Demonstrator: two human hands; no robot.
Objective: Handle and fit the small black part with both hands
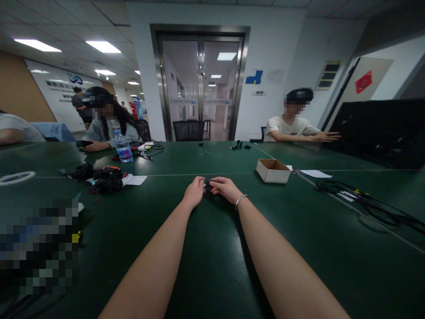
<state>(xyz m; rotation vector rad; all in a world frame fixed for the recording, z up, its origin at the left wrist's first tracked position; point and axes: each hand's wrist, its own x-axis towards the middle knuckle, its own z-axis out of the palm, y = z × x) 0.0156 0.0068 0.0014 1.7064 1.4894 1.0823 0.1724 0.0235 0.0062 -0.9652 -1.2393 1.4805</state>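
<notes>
The left hand (195,192) and the right hand (226,189) meet at the center of the frame, fingertips closed in a pinch on a small dark part (207,184). The part sits between them, above the green table (212,248); its exact form is too small to tell. The open box (272,172), right of center, shows light outer walls and a brown interior (its floor is largely hidden by the near wall). The upright bottle (123,148), upper left, is transparent and labeled; its fill level is unclear. Black cables (368,204) lie at the right.
</notes>
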